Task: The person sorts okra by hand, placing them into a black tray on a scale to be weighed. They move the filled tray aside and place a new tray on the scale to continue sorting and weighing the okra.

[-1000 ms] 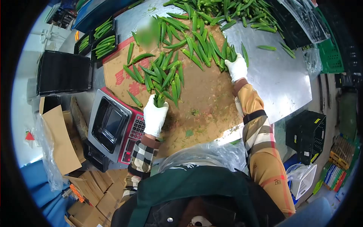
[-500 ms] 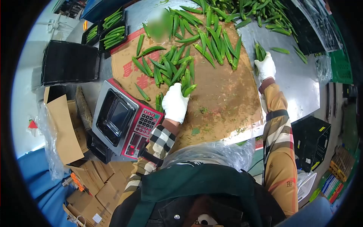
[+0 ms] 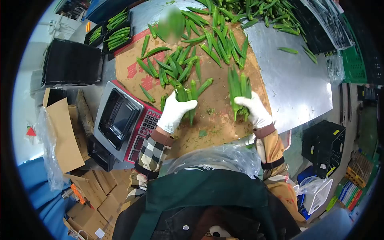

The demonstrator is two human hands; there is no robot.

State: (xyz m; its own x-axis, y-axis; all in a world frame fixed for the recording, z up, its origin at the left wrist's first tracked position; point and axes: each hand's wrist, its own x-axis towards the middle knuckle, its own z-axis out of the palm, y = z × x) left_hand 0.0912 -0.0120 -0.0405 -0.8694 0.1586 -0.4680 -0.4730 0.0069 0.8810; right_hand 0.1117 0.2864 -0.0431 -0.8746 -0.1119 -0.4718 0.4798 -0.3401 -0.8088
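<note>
Loose green okra pods [image 3: 224, 42] lie over a stained cardboard sheet [image 3: 220, 140] on the metal table. My left hand [image 3: 175, 112], in a white glove, is closed around several okra pods [image 3: 191, 94] above the sheet's near part. To its right, my white-gloved right hand [image 3: 256, 110] grips another bunch of okra [image 3: 239, 89], held roughly upright. A gap separates the two bunches. Left of my left hand stands a red and grey weighing scale [image 3: 134, 138] with an empty black tray [image 3: 118, 120] on its platform.
Black trays filled with okra [image 3: 119, 39] sit at the far left, near a stack of black trays [image 3: 72, 62]. A large okra pile [image 3: 276, 12] covers the table's far right. Clear plastic film [image 3: 218, 160] lies along the near edge. Cardboard boxes [image 3: 96, 192] stand at lower left.
My right hand has come from the metal table at right to over the cardboard, carrying okra. My left hand has shifted slightly left and now holds okra pods raised toward me.
</note>
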